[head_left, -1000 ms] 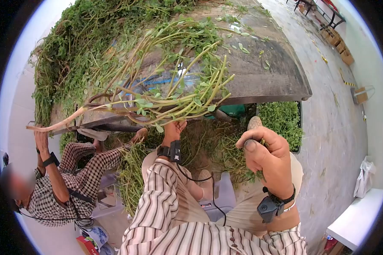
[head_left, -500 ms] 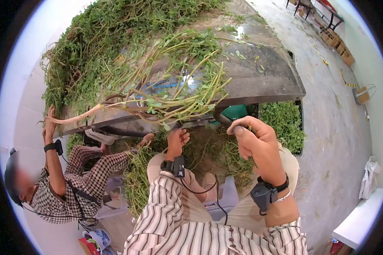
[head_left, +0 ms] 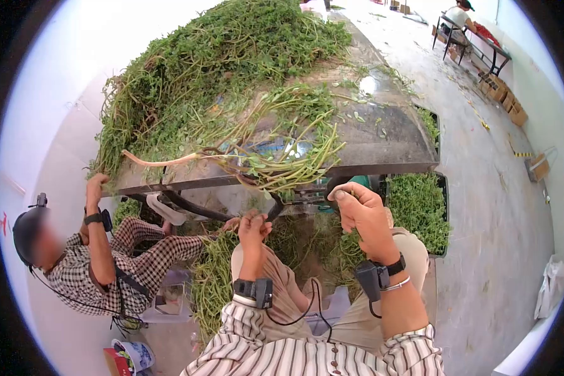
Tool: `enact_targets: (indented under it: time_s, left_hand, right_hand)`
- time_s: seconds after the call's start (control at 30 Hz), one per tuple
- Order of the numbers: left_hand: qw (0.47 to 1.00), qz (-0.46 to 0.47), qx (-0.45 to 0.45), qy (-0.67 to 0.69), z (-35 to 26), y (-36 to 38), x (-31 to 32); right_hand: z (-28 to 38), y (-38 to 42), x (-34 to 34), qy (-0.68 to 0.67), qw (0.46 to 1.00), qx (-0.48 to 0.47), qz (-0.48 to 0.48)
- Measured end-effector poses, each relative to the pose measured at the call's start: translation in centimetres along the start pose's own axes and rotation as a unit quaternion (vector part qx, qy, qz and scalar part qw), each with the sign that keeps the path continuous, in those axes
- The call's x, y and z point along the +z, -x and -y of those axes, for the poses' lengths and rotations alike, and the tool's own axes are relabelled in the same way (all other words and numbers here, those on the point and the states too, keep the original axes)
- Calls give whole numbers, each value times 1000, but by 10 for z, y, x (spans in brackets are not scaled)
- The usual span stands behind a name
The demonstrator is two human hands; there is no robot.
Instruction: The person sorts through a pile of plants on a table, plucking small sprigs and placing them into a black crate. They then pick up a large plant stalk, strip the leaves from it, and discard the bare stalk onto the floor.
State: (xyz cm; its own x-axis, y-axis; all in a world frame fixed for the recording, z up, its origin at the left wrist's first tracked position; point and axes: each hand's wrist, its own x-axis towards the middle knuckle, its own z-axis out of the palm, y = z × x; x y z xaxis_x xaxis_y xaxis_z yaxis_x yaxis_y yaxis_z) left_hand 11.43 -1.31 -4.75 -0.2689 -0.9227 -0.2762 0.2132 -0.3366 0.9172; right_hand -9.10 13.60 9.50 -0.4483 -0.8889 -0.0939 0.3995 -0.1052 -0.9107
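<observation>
A long pale root with leafy stems (head_left: 282, 164) lies along the near edge of the dark table (head_left: 388, 141), its leafy end just above my hands. My left hand (head_left: 254, 233) is raised below that edge, fingers curled together around something I cannot make out. To its right, my right hand (head_left: 362, 213) is closed, thumb against the index finger; anything between them is too small to name. A large heap of green plants (head_left: 213, 62) covers the table's far left.
A co-worker (head_left: 100, 269) sits at the left, one hand at the heap's edge. Green stems (head_left: 213, 282) are piled beside my left knee. A crate of greens (head_left: 420, 207) stands under the table's right end. Another person (head_left: 459, 17) sits at the far right.
The view has shifted, so the table and heap appear lower and further right. My left fingers have come up and drawn together. The co-worker's hand no longer touches the pale root's end.
</observation>
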Motion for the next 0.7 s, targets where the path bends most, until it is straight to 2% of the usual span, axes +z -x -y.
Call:
enact_targets:
  time_s: [0.03,0.1,0.17,0.23,0.3,0.37,0.47,0.57,0.63,0.7]
  left_hand:
    - [999,19,35,-8,-8,2,0]
    - [998,-1,57,-28,-32,12,12]
    - [989,13,142,-37,-54,20,20]
    - [983,-9,171,-61,-78,26,31]
    - [950,-34,302,-74,-96,26,34]
    - [951,-39,301,-56,-115,21,36]
    - [977,-80,197,-2,-139,13,42]
    - [972,-59,220,-54,-153,3,51]
    - [971,-65,224,-60,-157,-6,56]
    - [974,-19,214,-68,-159,-18,54]
  right_hand:
    - [0,0,0,1,1000,2,1]
    - [-2,0,1,4,1000,-5,0]
    - [-5,0,2,5,1000,-9,-1]
    - [-6,-3,1,22,1000,-14,1]
    - [-9,-4,2,15,1000,-14,1]
    - [-8,-6,5,10,1000,-12,0]
    - [0,-13,16,37,999,-19,-10]
    - [13,-27,40,25,999,-14,43]
    - [20,-40,64,209,968,-116,75]
    - [16,-52,81,246,956,-137,78]
